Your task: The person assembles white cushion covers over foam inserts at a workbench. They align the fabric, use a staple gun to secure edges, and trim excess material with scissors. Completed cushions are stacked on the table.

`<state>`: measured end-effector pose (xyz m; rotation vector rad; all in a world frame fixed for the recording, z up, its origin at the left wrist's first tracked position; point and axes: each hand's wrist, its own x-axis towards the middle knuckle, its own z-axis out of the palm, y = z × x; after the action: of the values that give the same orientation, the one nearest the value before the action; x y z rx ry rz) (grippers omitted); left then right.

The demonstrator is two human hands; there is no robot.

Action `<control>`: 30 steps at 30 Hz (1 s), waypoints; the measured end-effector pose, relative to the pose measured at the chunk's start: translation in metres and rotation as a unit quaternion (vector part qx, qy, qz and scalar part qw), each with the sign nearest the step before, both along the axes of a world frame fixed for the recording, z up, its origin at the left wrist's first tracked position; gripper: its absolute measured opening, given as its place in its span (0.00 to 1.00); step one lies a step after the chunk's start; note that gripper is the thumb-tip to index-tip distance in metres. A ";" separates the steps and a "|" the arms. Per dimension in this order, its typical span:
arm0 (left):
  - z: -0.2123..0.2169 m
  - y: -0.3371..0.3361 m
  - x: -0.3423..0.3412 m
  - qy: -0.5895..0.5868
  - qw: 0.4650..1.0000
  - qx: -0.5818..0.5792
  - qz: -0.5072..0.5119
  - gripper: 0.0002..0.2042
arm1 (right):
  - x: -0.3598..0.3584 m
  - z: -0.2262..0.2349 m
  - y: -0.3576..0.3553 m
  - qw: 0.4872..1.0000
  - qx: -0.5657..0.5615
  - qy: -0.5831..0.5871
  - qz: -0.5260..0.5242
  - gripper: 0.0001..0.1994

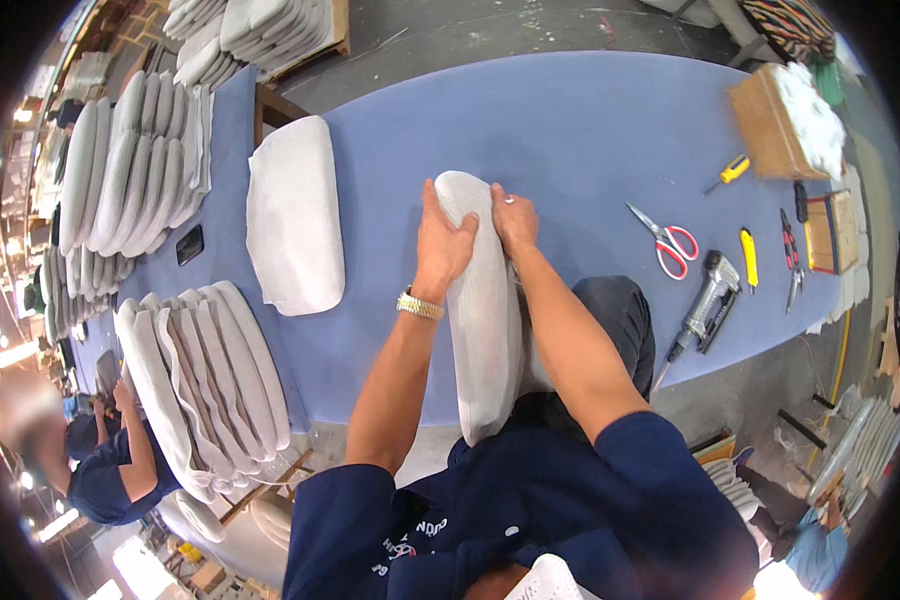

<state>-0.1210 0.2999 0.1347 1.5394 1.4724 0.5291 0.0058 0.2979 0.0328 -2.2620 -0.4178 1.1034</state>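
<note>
A light grey fabric-covered cushion panel (485, 330) stands on its long edge between my arms, its near end against my body. My left hand (446, 242), with a gold watch on the wrist, grips its far end from the left side. My right hand (515, 220), with a ring on one finger, is closed on the opposite side of that end. The right fingers are partly hidden behind the panel. Left of my hands, another grey panel (296, 215) lies flat on the blue table (400, 110).
To the right lie red-handled scissors (667, 243), an air stapler (705, 300), a yellow utility knife (749, 258), a screwdriver (730, 172) and pliers (792, 260). A cardboard box (770, 120) sits far right. Stacked panels (205, 380) and a phone (190, 244) are left, near a co-worker (120, 460).
</note>
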 end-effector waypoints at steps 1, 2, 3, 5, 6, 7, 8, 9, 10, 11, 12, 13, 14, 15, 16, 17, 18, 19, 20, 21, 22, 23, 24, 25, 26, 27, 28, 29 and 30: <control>0.000 -0.001 0.000 0.002 1.000 0.010 -0.006 0.44 | 0.002 0.002 -0.001 1.000 0.004 -0.011 0.028 0.28; -0.004 -0.002 0.000 0.001 1.000 0.019 -0.015 0.44 | 0.003 -0.001 -0.001 1.000 -0.004 -0.010 0.028 0.27; -0.007 -0.001 -0.001 -0.031 0.999 0.028 -0.019 0.42 | 0.003 -0.005 0.000 1.000 -0.012 -0.010 0.027 0.26; -0.010 0.019 -0.004 -0.088 0.994 0.055 -0.044 0.36 | 0.002 -0.004 0.004 0.999 -0.019 -0.007 0.038 0.26; -0.012 0.028 -0.005 -0.117 0.990 0.065 -0.053 0.33 | 0.002 0.002 0.004 0.999 -0.022 -0.004 0.048 0.26; -0.018 0.039 -0.003 -0.160 0.984 0.037 -0.063 0.29 | 0.001 0.003 0.001 0.998 -0.025 0.000 0.058 0.26; -0.024 0.055 0.002 -0.206 0.976 0.014 -0.075 0.26 | 0.002 -0.004 -0.001 0.999 -0.024 -0.002 0.042 0.26; -0.028 0.070 0.004 -0.249 0.964 -0.003 -0.088 0.26 | 0.002 -0.011 0.000 1.000 -0.018 -0.004 0.025 0.26; -0.031 0.077 0.004 -0.231 0.968 -0.028 -0.100 0.27 | 0.002 -0.017 0.001 1.000 -0.011 -0.005 0.010 0.26; -0.031 0.084 0.007 -0.215 0.969 -0.052 -0.113 0.28 | 0.003 -0.018 0.002 1.000 -0.005 -0.013 0.015 0.26; -0.031 0.088 0.009 -0.199 0.969 -0.076 -0.125 0.31 | 0.002 -0.018 0.000 1.000 0.002 -0.021 0.022 0.26; -0.030 0.094 0.011 -0.132 0.977 -0.081 -0.145 0.32 | 0.002 -0.018 0.000 0.999 0.009 -0.029 0.030 0.27; -0.017 0.098 0.018 -0.066 0.979 -0.089 -0.169 0.33 | 0.003 -0.019 -0.001 0.999 0.003 -0.031 0.018 0.26; -0.004 0.103 0.023 0.001 0.977 -0.094 -0.190 0.34 | 0.004 -0.020 0.001 0.999 -0.001 -0.033 0.010 0.26; 0.002 0.107 0.031 0.037 0.973 -0.104 -0.202 0.34 | 0.004 -0.020 0.002 0.999 -0.003 -0.035 0.002 0.26; 0.009 0.114 0.040 0.074 0.969 -0.111 -0.210 0.35 | 0.004 -0.021 0.003 1.000 0.000 -0.028 0.009 0.25; 0.014 0.117 0.043 0.111 0.963 -0.119 -0.217 0.35 | 0.006 -0.021 0.003 1.000 0.003 -0.020 0.016 0.25; 0.011 0.113 0.039 0.047 0.981 -0.111 -0.150 0.35 | 0.007 -0.021 0.003 1.000 0.007 -0.012 0.024 0.24; 0.000 0.110 0.035 -0.016 0.991 -0.098 -0.087 0.35 | 0.008 -0.020 0.006 0.999 0.017 -0.028 0.019 0.24; -0.011 0.104 0.028 -0.076 0.993 -0.086 -0.022 0.36 | 0.004 -0.020 0.005 0.999 0.025 -0.040 0.015 0.24; -0.024 0.094 0.021 -0.109 0.990 -0.085 0.032 0.36 | 0.000 -0.021 0.004 0.998 0.033 -0.052 0.012 0.24; -0.038 0.081 0.015 -0.143 0.983 -0.083 0.085 0.36 | -0.002 -0.026 0.006 0.998 0.039 -0.058 0.013 0.24; -0.034 0.066 0.013 -0.177 0.971 -0.086 0.133 0.38 | 0.000 -0.031 0.005 0.997 0.039 -0.065 0.009 0.24; -0.029 0.052 0.008 -0.205 0.966 -0.131 0.090 0.41 | 0.001 -0.037 0.004 0.997 0.039 -0.073 0.006 0.24; -0.019 0.037 0.006 -0.192 0.971 -0.118 0.080 0.41 | 0.002 -0.035 0.004 0.997 0.040 -0.061 0.011 0.24; -0.013 0.020 0.007 -0.183 0.974 -0.109 0.071 0.42 | 0.006 -0.031 0.002 0.998 0.039 -0.053 0.016 0.24; -0.008 0.004 0.008 -0.174 0.978 -0.100 0.063 0.43 | 0.008 -0.028 -0.001 0.998 0.038 -0.045 0.022 0.24; -0.007 -0.011 0.005 -0.160 0.983 -0.076 0.043 0.44 | 0.009 -0.023 -0.001 0.998 0.043 -0.051 0.021 0.24; -0.010 -0.026 -0.001 -0.145 0.988 -0.051 0.023 0.45 | 0.007 -0.020 -0.001 0.997 0.048 -0.055 0.019 0.23</control>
<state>-0.1224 0.2736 0.1244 1.2908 1.2929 0.6642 0.0124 0.2966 0.0130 -2.2444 -0.5495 0.9601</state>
